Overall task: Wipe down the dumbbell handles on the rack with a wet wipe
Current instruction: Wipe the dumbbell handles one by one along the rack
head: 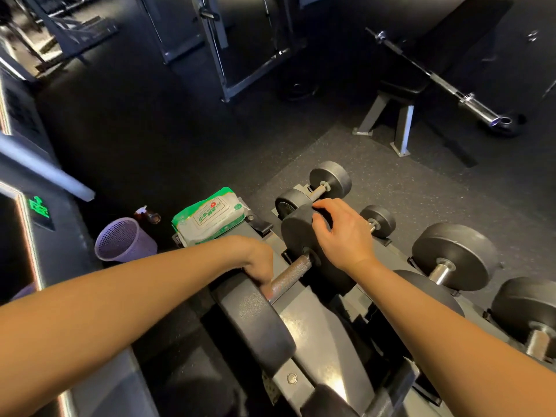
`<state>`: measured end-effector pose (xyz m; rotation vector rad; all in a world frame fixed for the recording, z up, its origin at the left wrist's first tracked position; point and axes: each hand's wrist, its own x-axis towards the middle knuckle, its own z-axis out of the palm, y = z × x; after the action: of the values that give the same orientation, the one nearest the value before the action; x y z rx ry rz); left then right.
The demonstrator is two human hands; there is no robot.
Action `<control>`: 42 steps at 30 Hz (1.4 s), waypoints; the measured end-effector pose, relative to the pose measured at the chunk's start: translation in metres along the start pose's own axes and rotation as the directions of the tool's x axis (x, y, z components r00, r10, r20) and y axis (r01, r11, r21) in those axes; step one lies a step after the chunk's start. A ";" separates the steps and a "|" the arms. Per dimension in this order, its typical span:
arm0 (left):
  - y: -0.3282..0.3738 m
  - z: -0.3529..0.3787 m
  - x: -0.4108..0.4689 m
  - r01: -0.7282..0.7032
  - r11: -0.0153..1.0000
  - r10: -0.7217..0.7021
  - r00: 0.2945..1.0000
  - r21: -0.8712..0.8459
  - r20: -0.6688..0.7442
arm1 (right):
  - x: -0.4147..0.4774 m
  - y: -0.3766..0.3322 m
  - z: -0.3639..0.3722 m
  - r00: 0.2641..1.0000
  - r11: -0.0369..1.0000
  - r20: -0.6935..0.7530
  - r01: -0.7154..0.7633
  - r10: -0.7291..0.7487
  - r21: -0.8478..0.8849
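I count six dumbbells on the rack (313, 332), the ones at the bottom and right edges cut off. The left hand (258, 266) curls round the near end of the front dumbbell's knurled handle (293, 273); I cannot tell if a wipe sits under it. The right hand (340, 233) clasps its far head (296, 236). One wet-wipe pack (210, 218) lies at the rack's left end, and one purple basket (123, 240) stands beside it.
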<state>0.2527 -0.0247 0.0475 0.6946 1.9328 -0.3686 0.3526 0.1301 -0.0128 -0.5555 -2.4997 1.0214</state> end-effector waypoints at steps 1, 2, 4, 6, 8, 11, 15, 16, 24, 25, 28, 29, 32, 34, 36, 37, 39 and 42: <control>0.003 -0.001 -0.005 0.024 0.998 -0.024 1.000 0.052 0.003 | 0.000 0.000 -0.001 1.000 1.000 0.004 -0.003 0.003 0.003; 0.003 -0.001 -0.008 0.033 0.998 -0.032 0.999 0.057 -0.012 | 0.001 -0.002 -0.001 1.000 1.000 0.016 -0.011 0.011 0.005; 0.001 -0.002 -0.013 0.039 0.999 -0.038 0.995 0.003 -0.088 | -0.001 -0.008 -0.004 0.999 1.000 0.048 -0.018 0.019 -0.023; 0.000 -0.005 -0.014 0.022 0.995 -0.043 0.975 -0.098 -0.220 | -0.015 -0.019 -0.011 0.999 0.990 0.022 0.045 -0.043 -0.130; 0.003 -0.006 -0.015 -0.020 0.960 -0.072 0.946 -0.281 -0.316 | -0.045 -0.033 -0.017 0.991 0.970 0.004 0.135 -0.137 -0.201; 0.012 -0.005 -0.018 -0.166 0.816 -0.073 0.920 -0.553 -0.384 | -0.096 -0.053 -0.014 0.974 0.991 0.187 -0.124 0.130 -0.040; 0.024 0.000 -0.016 -0.219 0.680 -0.034 0.944 -0.700 -0.329 | -0.097 -0.060 0.005 0.636 0.322 0.528 -0.757 0.562 0.569; 0.026 0.002 -0.015 -0.217 0.707 -0.034 0.940 -0.673 -0.339 | -0.091 -0.057 0.010 0.587 0.202 0.559 -0.773 0.585 0.601; -0.015 0.022 -0.038 -0.124 0.982 0.013 0.790 -0.139 -0.614 | -0.072 -0.039 0.046 0.293 -0.186 0.548 -0.731 0.784 0.656; -0.023 0.030 -0.039 -0.103 0.976 -0.042 0.780 -0.193 -0.624 | -0.071 -0.040 0.047 0.303 -0.189 0.545 -0.718 0.782 0.670; -0.036 0.055 -0.040 -0.110 0.889 -0.227 0.737 -0.444 -0.636 | -0.075 -0.044 0.049 0.344 -0.051 0.501 -0.784 0.794 0.618; -0.036 0.059 -0.039 -0.127 0.861 -0.270 0.707 -0.492 -0.654 | -0.081 -0.045 0.051 0.367 -0.001 0.503 -0.806 0.782 0.591; -0.032 0.057 -0.036 -0.115 0.866 -0.290 0.677 -0.487 -0.676 | -0.098 -0.046 0.052 0.416 0.062 0.589 -0.848 0.692 0.526; -0.032 0.055 -0.035 -0.118 0.865 -0.286 0.681 -0.487 -0.674 | -0.104 -0.048 0.051 0.430 0.146 0.687 -0.890 0.586 0.432; -0.034 0.056 -0.034 -0.126 0.862 -0.290 0.672 -0.491 -0.681 | -0.107 -0.052 0.050 0.400 0.213 0.782 -0.917 0.479 0.339; -0.034 0.057 -0.034 -0.129 0.861 -0.290 0.671 -0.493 -0.682 | -0.107 -0.052 0.049 0.384 0.184 0.795 -0.923 0.470 0.337; -0.034 0.057 -0.033 -0.139 0.853 -0.294 0.669 -0.503 -0.683 | -0.098 -0.046 0.047 0.354 -0.029 0.756 -0.897 0.550 0.441; -0.035 0.058 -0.033 -0.156 0.836 -0.298 0.676 -0.526 -0.674 | -0.073 -0.037 0.044 0.265 -0.322 0.647 -0.697 0.715 0.641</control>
<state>0.2839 -0.0932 0.0497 0.3820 2.6748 0.5291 0.3854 0.0447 -0.0302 -1.7351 -0.6243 2.5300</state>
